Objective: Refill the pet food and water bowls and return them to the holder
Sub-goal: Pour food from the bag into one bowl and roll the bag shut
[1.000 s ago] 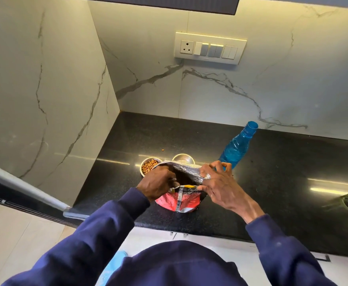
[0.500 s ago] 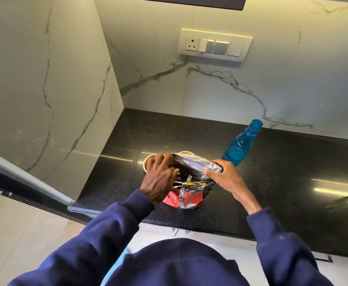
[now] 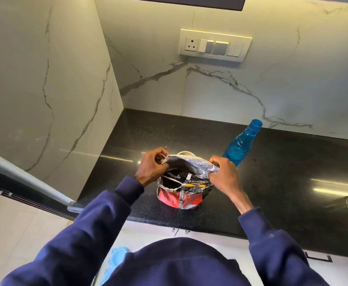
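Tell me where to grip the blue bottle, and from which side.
Probably around the middle of the blue bottle, coming from the right: it stands upright, its body is round and slim, and the food bag and right hand crowd its left.

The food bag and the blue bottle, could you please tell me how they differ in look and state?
The food bag is crumpled red, black and silver foil; the blue bottle is smooth, see-through plastic. The bag's top is gripped by the left hand and the right hand; no hand holds the bottle. Both stand on the black counter.
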`<state>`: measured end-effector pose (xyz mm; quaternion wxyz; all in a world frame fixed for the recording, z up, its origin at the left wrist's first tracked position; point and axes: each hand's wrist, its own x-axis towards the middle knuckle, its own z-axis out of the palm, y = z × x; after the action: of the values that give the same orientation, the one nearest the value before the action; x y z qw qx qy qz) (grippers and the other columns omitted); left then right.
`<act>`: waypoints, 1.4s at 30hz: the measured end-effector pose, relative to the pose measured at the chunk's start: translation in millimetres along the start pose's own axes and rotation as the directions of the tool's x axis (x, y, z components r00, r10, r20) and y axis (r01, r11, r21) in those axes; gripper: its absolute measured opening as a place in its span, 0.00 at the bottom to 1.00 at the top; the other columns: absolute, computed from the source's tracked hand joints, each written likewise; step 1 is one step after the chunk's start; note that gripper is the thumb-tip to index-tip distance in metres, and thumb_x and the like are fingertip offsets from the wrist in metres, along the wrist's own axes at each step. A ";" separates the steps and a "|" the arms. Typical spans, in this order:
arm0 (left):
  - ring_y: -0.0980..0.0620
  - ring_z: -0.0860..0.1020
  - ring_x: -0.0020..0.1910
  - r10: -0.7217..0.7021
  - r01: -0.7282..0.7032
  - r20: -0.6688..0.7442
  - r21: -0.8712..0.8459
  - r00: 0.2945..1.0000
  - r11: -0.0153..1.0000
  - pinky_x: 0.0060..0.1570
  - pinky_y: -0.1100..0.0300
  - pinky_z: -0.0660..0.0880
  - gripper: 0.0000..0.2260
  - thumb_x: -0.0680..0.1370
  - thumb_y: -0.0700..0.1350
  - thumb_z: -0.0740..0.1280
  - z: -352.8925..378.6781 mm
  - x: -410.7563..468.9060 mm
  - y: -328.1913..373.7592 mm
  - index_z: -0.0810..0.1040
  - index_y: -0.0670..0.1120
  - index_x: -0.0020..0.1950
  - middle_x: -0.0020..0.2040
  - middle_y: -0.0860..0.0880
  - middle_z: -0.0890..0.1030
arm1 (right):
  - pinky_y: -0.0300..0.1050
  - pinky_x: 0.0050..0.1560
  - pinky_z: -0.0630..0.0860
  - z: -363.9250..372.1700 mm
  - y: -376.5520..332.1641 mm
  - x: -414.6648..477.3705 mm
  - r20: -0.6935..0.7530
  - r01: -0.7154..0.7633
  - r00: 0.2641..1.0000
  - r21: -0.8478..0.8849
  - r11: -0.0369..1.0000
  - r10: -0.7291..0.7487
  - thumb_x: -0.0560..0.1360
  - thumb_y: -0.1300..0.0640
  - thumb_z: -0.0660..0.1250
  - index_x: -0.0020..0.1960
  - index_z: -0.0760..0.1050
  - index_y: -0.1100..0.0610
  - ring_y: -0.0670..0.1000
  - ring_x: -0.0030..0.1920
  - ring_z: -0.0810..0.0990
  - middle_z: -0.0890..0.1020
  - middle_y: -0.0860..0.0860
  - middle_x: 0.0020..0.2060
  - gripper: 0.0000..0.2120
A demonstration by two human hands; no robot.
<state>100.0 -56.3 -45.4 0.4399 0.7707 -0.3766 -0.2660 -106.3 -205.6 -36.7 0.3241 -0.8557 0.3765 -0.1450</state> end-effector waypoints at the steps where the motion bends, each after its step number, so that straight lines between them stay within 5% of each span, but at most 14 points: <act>1: 0.55 0.76 0.36 0.011 -0.011 0.006 -0.019 1.000 1.000 0.35 0.68 0.75 0.07 0.75 0.34 0.72 -2.3 0.5 0.4 0.78 0.45 0.48 0.41 0.47 0.80 | 0.28 0.42 0.70 -1.5 -1.3 2.2 0.032 0.007 0.999 0.015 1.000 -0.007 0.70 0.66 0.76 0.49 0.80 0.52 0.44 0.45 0.79 0.82 0.44 0.45 0.13; 3: 0.56 0.77 0.35 0.002 0.000 0.015 -0.087 1.000 0.996 0.36 0.65 0.76 0.08 0.74 0.32 0.72 -4.5 2.0 -0.5 0.79 0.44 0.47 0.40 0.46 0.81 | 0.33 0.43 0.71 -6.7 -2.7 7.0 0.138 0.029 0.990 0.048 0.998 -0.035 0.70 0.60 0.78 0.48 0.79 0.51 0.42 0.42 0.77 0.82 0.43 0.44 0.11; 6: 0.63 0.77 0.32 0.041 -0.042 -0.005 -0.129 0.999 0.991 0.36 0.67 0.75 0.13 0.72 0.28 0.71 -2.5 2.5 -1.8 0.78 0.46 0.42 0.37 0.51 0.79 | 0.32 0.32 0.68 -7.5 -5.1 11.1 0.114 0.110 0.987 0.041 0.993 -0.114 0.70 0.65 0.77 0.38 0.76 0.50 0.45 0.32 0.74 0.80 0.46 0.33 0.14; 10: 0.65 0.74 0.33 0.248 -0.249 0.013 0.062 0.969 0.967 0.38 0.70 0.72 0.13 0.69 0.29 0.73 5.3 1.2 -2.9 0.80 0.47 0.35 0.37 0.55 0.77 | 0.44 0.40 0.81 6.8 -11.9 8.1 0.042 0.268 0.963 -0.285 0.920 -0.267 0.73 0.71 0.69 0.41 0.79 0.56 0.49 0.35 0.81 0.84 0.49 0.36 0.10; 12: 0.57 0.75 0.37 0.428 -0.440 0.122 0.388 0.895 0.810 0.36 0.61 0.72 0.09 0.70 0.35 0.76 10.1 1.0 -5.2 0.82 0.47 0.33 0.38 0.54 0.79 | 0.45 0.33 0.81 14.7 -13.4 1.4 0.035 0.382 0.912 -0.438 0.814 -0.409 0.75 0.71 0.62 0.38 0.76 0.57 0.47 0.28 0.75 0.79 0.48 0.29 0.13; 14: 0.51 0.77 0.41 0.544 -0.560 0.227 0.584 0.808 0.588 0.34 0.57 0.74 0.07 0.73 0.42 0.76 11.7 0.5 -9.0 0.83 0.48 0.35 0.42 0.51 0.81 | 0.42 0.23 0.77 17.5 -10.9 -3.3 0.065 0.473 0.857 -0.496 0.728 -0.512 0.71 0.70 0.65 0.35 0.76 0.58 0.45 0.25 0.66 0.74 0.48 0.26 0.10; 19: 0.49 0.71 0.53 0.423 -0.491 0.281 0.675 0.861 0.551 0.46 0.53 0.74 0.16 0.80 0.50 0.59 11.0 1.2 -11.3 0.86 0.50 0.54 0.53 0.48 0.74 | 0.48 0.47 0.77 19.0 8.2 2.2 0.204 0.362 0.930 -0.390 0.846 -0.304 0.71 0.69 0.70 0.55 0.84 0.57 0.48 0.46 0.73 0.76 0.48 0.43 0.15; 22: 0.52 0.67 0.52 0.281 -0.347 0.204 0.542 0.938 0.765 0.51 0.52 0.73 0.21 0.80 0.53 0.54 10.1 0.3 -6.3 0.83 0.48 0.61 0.54 0.49 0.73 | 0.46 0.51 0.69 5.1 12.0 6.9 0.283 0.228 0.936 -0.030 0.973 -0.210 0.74 0.63 0.71 0.56 0.85 0.54 0.47 0.47 0.73 0.75 0.41 0.43 0.13; 24: 0.51 0.71 0.53 0.232 -0.262 0.124 0.383 0.965 0.886 0.55 0.51 0.75 0.13 0.82 0.46 0.61 9.3 2.2 -3.5 0.83 0.47 0.60 0.54 0.49 0.76 | 0.44 0.51 0.76 -4.9 16.9 12.3 0.186 0.124 0.969 0.195 0.973 -0.161 0.76 0.62 0.71 0.55 0.85 0.51 0.46 0.47 0.79 0.81 0.43 0.47 0.11; 28: 0.48 0.79 0.52 0.074 -0.071 -0.022 0.099 0.997 0.993 0.49 0.61 0.80 0.13 0.74 0.35 0.73 7.8 7.4 -2.6 0.81 0.46 0.56 0.56 0.45 0.77 | 0.45 0.50 0.82 -5.3 28.3 17.4 0.164 -0.097 0.986 0.335 0.937 0.044 0.71 0.58 0.79 0.57 0.84 0.49 0.49 0.48 0.82 0.82 0.51 0.55 0.16; 30: 0.48 0.80 0.49 -0.113 0.110 -0.013 -0.156 0.993 0.982 0.44 0.58 0.81 0.15 0.74 0.38 0.76 4.9 7.0 -4.9 0.77 0.43 0.59 0.54 0.44 0.77 | 0.42 0.48 0.76 1.0 34.9 18.0 0.216 -0.212 0.964 0.277 0.937 0.154 0.68 0.51 0.81 0.59 0.82 0.50 0.46 0.48 0.79 0.81 0.49 0.54 0.21; 34: 0.50 0.80 0.48 -0.307 0.402 0.260 -0.576 0.915 0.712 0.46 0.56 0.81 0.16 0.78 0.38 0.71 -6.1 2.0 -18.1 0.75 0.38 0.65 0.56 0.41 0.78 | 0.38 0.37 0.75 9.9 37.3 14.1 0.324 -0.390 0.897 0.257 0.884 0.302 0.69 0.43 0.79 0.53 0.80 0.51 0.47 0.41 0.82 0.85 0.51 0.47 0.18; 38: 0.49 0.84 0.45 -0.320 0.480 0.360 -0.597 0.876 0.643 0.41 0.59 0.85 0.22 0.75 0.28 0.70 -5.8 0.8 -24.6 0.73 0.39 0.67 0.53 0.40 0.80 | 0.41 0.24 0.77 20.2 29.5 7.0 0.404 -0.481 0.853 0.367 0.796 0.329 0.72 0.47 0.77 0.50 0.79 0.59 0.48 0.27 0.81 0.86 0.55 0.40 0.17; 42: 0.53 0.83 0.35 -0.363 0.430 0.232 -0.435 0.903 0.791 0.34 0.61 0.83 0.19 0.71 0.32 0.77 8.0 4.3 -20.8 0.72 0.42 0.55 0.42 0.45 0.78 | 0.39 0.21 0.70 28.2 18.6 6.3 0.300 -0.420 0.894 0.297 0.857 0.334 0.76 0.52 0.75 0.44 0.77 0.60 0.46 0.22 0.77 0.82 0.50 0.30 0.13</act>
<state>103.8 -56.8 -67.8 0.5231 0.6801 -0.1584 -0.4886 -98.4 -207.1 -70.1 0.5378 -0.7030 0.4637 -0.0400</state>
